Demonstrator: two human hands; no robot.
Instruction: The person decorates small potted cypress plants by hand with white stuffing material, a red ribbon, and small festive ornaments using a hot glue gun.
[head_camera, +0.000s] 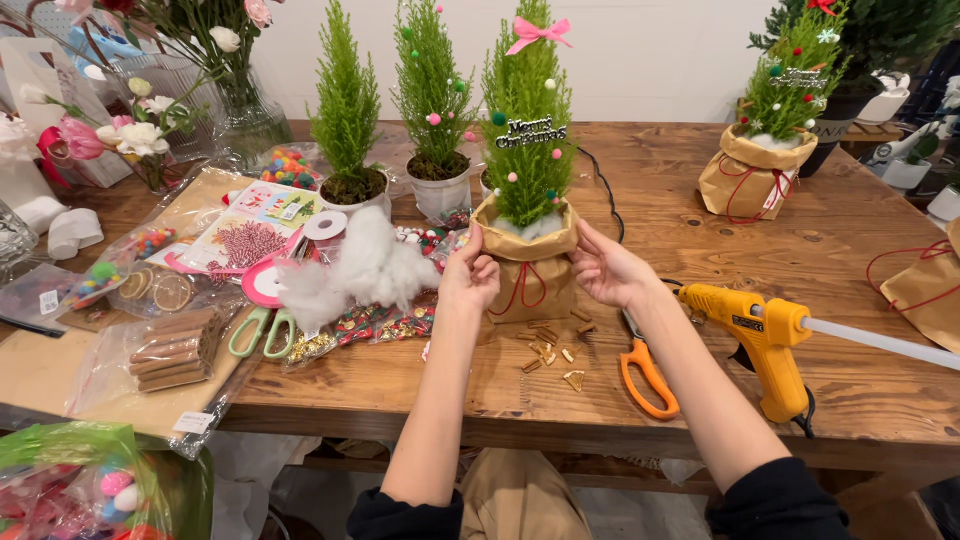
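Holding: both hands pinch the rim of the crinkled brown kraft-paper wrap (524, 262) around a small potted conifer; the left hand (470, 275) grips the left edge between thumb and fingers (473, 243), the right hand (607, 268) grips the right edge the same way.
Place of the tree: the small green conifer with pom-poms (527, 140) stands upright near the middle of the brown wooden plank counter (830, 260), just in front of the person.
Done, by the look of it: the pot is wrapped, a thin red cord (517, 290) is tied around the paper, white fluffy stuffing shows at the paper's mouth, coloured balls dot the foliage, a pink ribbon bow (538, 30) sits at the top and a dark lettered sign hangs mid-tree.
Left, as I judge it: two bare green conifers in white pots (345, 110) (432, 100) stand just behind to the left, with few or no ornaments and no paper.
Near the right hand: orange-handled scissors (645, 375) lie flat; a yellow plastic glue gun (765, 340) stands on its base with a pale glue stick jutting from its back.
Below the tree: small golden-brown chips (550, 350) lie scattered on the wood.
Near the left hand: a soft heap of white cotton wadding (365, 270), shiny packets of tiny trimmings, green-handled scissors (262, 330), a clear bag of cinnamon sticks (175, 355).
Far right: a second finished tree in brown paper with red cord (765, 150).
Far left: a glass vase of pink and white flowers (240, 110).
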